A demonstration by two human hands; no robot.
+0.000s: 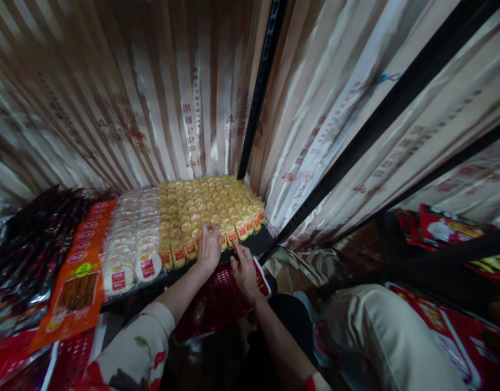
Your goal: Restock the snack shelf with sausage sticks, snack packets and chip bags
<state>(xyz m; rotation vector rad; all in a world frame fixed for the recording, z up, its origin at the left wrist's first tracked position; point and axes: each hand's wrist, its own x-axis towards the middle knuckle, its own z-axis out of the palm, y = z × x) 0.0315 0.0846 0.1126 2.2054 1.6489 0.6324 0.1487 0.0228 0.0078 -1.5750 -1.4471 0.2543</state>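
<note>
Small yellow snack packets (188, 203) with red and white labels stand in tight rows on a dark shelf (260, 239). My left hand (209, 250) reaches over the front row, its fingers bent together around the top of a packet, which they partly hide. Just to the right, my right hand (245, 269) is at the shelf's front edge, index finger stretched toward the front packets and the others loosely bent and apart. I see nothing held in it. A red plastic basket (215, 298) sits below my hands.
Left of the yellow rows are clear-wrapped round white pastries (147, 263), an orange snack bag (81, 271) and dark shiny packets (33, 244). Black metal posts (261, 87) frame the corner before hanging printed sheeting (152, 98). A light-trousered leg (380, 331) and red packages (445, 225) are at right.
</note>
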